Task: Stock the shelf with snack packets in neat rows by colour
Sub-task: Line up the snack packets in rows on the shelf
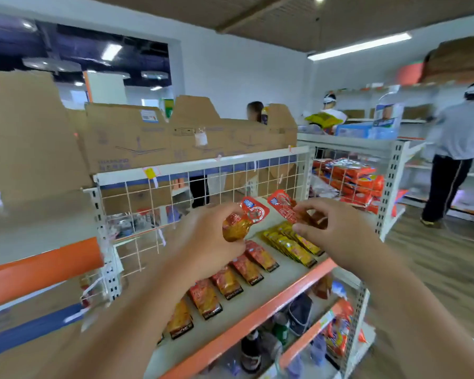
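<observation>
Red packets [253,213] in left hand [203,242], right hand [337,231] (fingers [312,207] curled), above shelf [260,318].

Cardboard boxes [137,138] in a row, centre-left. Just behind boxes: a person's head [255,110]. Far right of boxes: person in white top & dark trousers [454,149], blurred. Above-right of boxes: strip light [359,46]. Well below boxes: dark bottle [251,351].
</observation>
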The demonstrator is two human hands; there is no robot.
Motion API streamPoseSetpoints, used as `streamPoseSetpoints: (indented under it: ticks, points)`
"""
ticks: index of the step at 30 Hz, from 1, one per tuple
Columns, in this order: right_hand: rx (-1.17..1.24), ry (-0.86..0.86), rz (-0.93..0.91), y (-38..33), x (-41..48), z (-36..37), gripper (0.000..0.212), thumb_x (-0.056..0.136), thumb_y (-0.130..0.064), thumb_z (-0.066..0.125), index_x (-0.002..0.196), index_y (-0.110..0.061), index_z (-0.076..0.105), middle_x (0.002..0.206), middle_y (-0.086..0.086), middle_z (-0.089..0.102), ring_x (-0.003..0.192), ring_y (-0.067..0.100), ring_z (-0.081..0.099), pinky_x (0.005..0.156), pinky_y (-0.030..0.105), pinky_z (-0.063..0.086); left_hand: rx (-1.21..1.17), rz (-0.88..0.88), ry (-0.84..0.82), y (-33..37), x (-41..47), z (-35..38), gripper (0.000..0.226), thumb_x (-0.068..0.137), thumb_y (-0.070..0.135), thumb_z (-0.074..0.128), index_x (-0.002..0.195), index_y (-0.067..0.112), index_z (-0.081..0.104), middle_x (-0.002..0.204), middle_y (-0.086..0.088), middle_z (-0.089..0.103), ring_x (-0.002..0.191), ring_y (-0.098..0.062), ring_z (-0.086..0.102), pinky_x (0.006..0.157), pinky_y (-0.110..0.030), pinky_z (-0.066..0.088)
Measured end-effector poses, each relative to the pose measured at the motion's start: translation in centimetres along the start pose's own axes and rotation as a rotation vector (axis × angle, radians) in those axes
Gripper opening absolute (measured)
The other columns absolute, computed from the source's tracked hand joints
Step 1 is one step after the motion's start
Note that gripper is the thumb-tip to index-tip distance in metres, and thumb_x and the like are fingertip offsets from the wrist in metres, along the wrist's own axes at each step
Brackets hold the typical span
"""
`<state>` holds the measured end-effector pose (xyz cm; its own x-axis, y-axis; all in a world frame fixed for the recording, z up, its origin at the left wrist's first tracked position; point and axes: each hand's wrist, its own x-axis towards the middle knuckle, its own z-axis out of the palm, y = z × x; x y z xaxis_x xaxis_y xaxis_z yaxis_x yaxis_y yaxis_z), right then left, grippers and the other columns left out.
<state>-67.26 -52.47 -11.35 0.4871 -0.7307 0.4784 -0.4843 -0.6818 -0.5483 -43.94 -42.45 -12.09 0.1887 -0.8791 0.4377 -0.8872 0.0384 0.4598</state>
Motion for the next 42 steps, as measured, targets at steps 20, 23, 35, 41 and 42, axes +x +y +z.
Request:
streamPoseSetpoints:
  ticks: [20, 23, 35, 41, 42]
  points:
    - [-0.077, -0.201, 0.272, 19.9, 8.3, 14.6, 0.025, 0.077, -0.036, 0.082, 0.091, -0.032, 0.062, 0.095, -0.014, 0.056, 0.09, 0.003, 0.053, 0.075, 0.019, 0.04, -0.084, -0.312, -0.036, -11.6, 8.0, 22.8, 0.068, 0.086, 0.047, 0.071, 0.148, 0.039, 0.045, 0.14, 0.004, 0.049, 0.128, -0.021, 0.047, 0.108, -0.035, 0.041]
    - [-0.077, -0.223, 0.262, 21.7, 9.8, 17.5, 0.027, 0.074, -0.033, 0.085, 0.086, -0.031, 0.061, 0.089, -0.014, 0.056, 0.083, -0.001, 0.05, 0.072, 0.01, 0.036, -0.066, -0.293, -0.043, -13.3, 7.9, 24.3, 0.068, 0.085, 0.05, 0.065, 0.147, 0.043, 0.038, 0.137, 0.01, 0.045, 0.125, -0.018, 0.047, 0.106, -0.038, 0.043]
    - [-0.02, -0.469, 0.159, 25.6, 14.7, 24.2, 0.032, 0.078, -0.045, 0.078, 0.081, -0.034, 0.048, 0.092, -0.015, 0.048, 0.08, 0.0, 0.051, 0.069, 0.025, 0.045, 0.11, -0.444, 0.054, -15.3, 6.2, 29.1, 0.066, 0.076, 0.062, 0.057, 0.138, 0.041, 0.048, 0.141, 0.012, 0.054, 0.13, -0.015, 0.046, 0.103, -0.036, 0.043]
    - [0.029, -0.66, 0.005, 28.0, 17.4, 25.1, 0.036, 0.079, -0.052, 0.073, 0.08, -0.035, 0.042, 0.095, -0.017, 0.04, 0.081, 0.002, 0.049, 0.071, 0.027, 0.047, 0.234, -0.646, 0.224, -13.2, 5.4, 32.4, 0.063, 0.074, 0.062, 0.069, 0.13, 0.037, 0.055, 0.133, 0.011, 0.053, 0.114, -0.014, 0.051, 0.09, -0.039, 0.048]
    - [0.051, -0.674, -0.016, 28.3, 17.8, 25.0, 0.036, 0.08, -0.052, 0.073, 0.08, -0.035, 0.041, 0.095, -0.018, 0.039, 0.081, 0.002, 0.048, 0.069, 0.025, 0.044, 0.253, -0.661, 0.257, -12.9, 5.3, 33.0, 0.063, 0.074, 0.059, 0.075, 0.129, 0.035, 0.057, 0.133, 0.009, 0.055, 0.115, -0.014, 0.05, 0.091, -0.04, 0.048]
